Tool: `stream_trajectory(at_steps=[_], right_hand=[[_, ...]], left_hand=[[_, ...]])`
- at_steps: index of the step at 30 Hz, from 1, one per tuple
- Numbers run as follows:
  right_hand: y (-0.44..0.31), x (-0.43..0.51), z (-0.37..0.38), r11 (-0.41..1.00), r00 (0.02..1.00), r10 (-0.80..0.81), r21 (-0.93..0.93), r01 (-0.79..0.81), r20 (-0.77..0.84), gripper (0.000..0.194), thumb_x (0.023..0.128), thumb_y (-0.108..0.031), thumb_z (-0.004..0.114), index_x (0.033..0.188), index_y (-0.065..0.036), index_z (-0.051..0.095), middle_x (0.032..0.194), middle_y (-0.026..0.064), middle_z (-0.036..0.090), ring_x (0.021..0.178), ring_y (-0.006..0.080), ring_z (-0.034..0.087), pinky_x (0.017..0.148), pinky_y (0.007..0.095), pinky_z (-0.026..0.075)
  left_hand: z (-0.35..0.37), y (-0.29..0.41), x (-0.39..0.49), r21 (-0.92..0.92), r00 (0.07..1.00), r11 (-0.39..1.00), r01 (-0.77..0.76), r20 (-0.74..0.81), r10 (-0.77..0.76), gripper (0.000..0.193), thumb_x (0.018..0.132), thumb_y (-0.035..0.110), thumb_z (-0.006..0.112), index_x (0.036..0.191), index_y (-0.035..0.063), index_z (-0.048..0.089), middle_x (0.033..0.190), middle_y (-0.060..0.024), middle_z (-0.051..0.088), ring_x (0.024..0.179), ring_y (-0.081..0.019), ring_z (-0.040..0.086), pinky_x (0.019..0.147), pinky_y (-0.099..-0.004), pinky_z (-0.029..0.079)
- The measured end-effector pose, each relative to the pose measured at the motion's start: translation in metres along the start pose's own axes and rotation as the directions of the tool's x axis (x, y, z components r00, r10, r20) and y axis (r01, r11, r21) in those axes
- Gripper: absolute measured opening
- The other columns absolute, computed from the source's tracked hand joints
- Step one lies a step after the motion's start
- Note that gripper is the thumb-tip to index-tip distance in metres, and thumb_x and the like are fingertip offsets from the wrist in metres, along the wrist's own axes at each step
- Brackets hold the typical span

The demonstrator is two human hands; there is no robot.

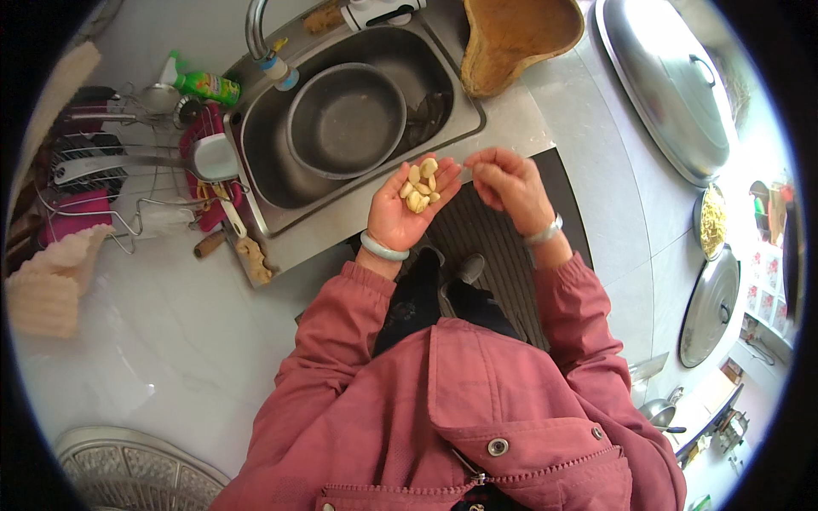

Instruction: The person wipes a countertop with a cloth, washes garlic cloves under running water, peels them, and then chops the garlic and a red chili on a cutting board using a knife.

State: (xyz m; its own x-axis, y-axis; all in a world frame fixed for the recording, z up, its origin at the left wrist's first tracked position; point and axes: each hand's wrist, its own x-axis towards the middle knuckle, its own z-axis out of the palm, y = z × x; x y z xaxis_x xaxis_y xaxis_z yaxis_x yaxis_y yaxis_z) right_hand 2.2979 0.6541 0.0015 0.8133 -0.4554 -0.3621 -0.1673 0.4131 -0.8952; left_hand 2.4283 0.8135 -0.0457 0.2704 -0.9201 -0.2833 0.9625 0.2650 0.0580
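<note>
Several peeled garlic cloves (418,199) lie in the upturned palm of my left hand (407,207), just in front of the sink's near rim. Its fingers are spread a little and point towards the sink. To the right, apart from it, my right hand (507,185) hangs with curled fingers, thumb and fingertips close together near the left fingertips; whether something small is pinched there I cannot tell. A round metal basin (348,121) rests in the stainless steel sink (415,51) beyond the hands, and looks empty.
A faucet (275,61) reaches over the sink. Left are a green spray bottle (208,86), a wire rack (128,220) with utensils, and ginger root (254,260). A wooden scoop-shaped vessel (517,38) stands right of the sink. Large metal lids (671,83) lie farther right.
</note>
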Motion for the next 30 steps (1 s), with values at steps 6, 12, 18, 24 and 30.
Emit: stream_trajectory(at_steps=[6, 12, 18, 24, 30], right_hand=[[0.026, -0.030, 0.023, 0.929, 0.978, -0.193, -0.307, 0.208, 0.076, 0.023, 0.085, -0.005, 0.067, 0.108, -0.001, 0.064, 0.069, -0.0016, 0.057, 0.061, 0.0047, 0.052, 0.055, 0.0237, 0.044], [0.036, -0.025, 0.029, 0.752, 0.912, -0.395, -0.532, 0.389, 0.110, 0.022, 0.087, -0.009, 0.071, 0.104, 0.001, 0.061, 0.070, 0.0048, 0.057, 0.065, 0.0091, 0.055, 0.063, 0.0282, 0.048], [0.037, -0.025, 0.020, 0.880, 0.959, -0.283, -0.400, 0.256, -0.007, 0.013, 0.088, -0.011, 0.068, 0.092, -0.001, 0.061, 0.067, 0.0019, 0.056, 0.062, 0.0099, 0.055, 0.058, 0.0275, 0.046], [0.021, -0.022, 0.008, 0.992, 0.996, 0.079, 0.104, -0.075, -0.037, 0.023, 0.093, -0.024, 0.060, 0.083, -0.003, 0.061, 0.064, 0.0001, 0.054, 0.051, 0.0057, 0.046, 0.044, 0.0206, 0.033], [0.017, -0.013, 0.025, 0.999, 0.998, 0.039, -0.006, -0.039, -0.042, 0.015, 0.092, -0.017, 0.060, 0.087, -0.002, 0.061, 0.064, 0.0015, 0.058, 0.049, 0.0062, 0.048, 0.044, 0.0209, 0.036]], left_hand=[[0.004, -0.007, 0.011, 0.065, 0.998, 0.997, -0.041, 0.046, 0.038, 0.039, 0.103, 0.021, 0.041, 0.136, 0.0012, 0.047, 0.142, -0.0206, 0.048, 0.136, -0.0375, 0.041, 0.116, -0.0518, 0.029], [0.004, -0.022, 0.016, 0.083, 1.000, 0.997, 0.009, 0.018, -0.010, 0.039, 0.104, 0.022, 0.039, 0.138, 0.0042, 0.046, 0.141, -0.0197, 0.049, 0.133, -0.0363, 0.044, 0.115, -0.0509, 0.031], [0.000, -0.026, 0.018, 0.051, 1.000, 0.999, 0.014, -0.015, -0.013, 0.038, 0.104, 0.025, 0.040, 0.133, 0.0013, 0.049, 0.136, -0.0208, 0.052, 0.128, -0.0352, 0.049, 0.111, -0.0488, 0.036], [-0.001, -0.023, 0.016, -0.041, 0.999, 0.999, 0.033, -0.036, -0.035, 0.041, 0.105, 0.029, 0.038, 0.130, 0.0000, 0.050, 0.135, -0.0221, 0.052, 0.129, -0.0364, 0.048, 0.111, -0.0488, 0.037], [0.001, -0.004, 0.014, -0.012, 1.000, 1.000, -0.026, 0.005, 0.026, 0.045, 0.105, 0.032, 0.037, 0.134, -0.0003, 0.048, 0.142, -0.0230, 0.046, 0.134, -0.0371, 0.042, 0.114, -0.0512, 0.032]])
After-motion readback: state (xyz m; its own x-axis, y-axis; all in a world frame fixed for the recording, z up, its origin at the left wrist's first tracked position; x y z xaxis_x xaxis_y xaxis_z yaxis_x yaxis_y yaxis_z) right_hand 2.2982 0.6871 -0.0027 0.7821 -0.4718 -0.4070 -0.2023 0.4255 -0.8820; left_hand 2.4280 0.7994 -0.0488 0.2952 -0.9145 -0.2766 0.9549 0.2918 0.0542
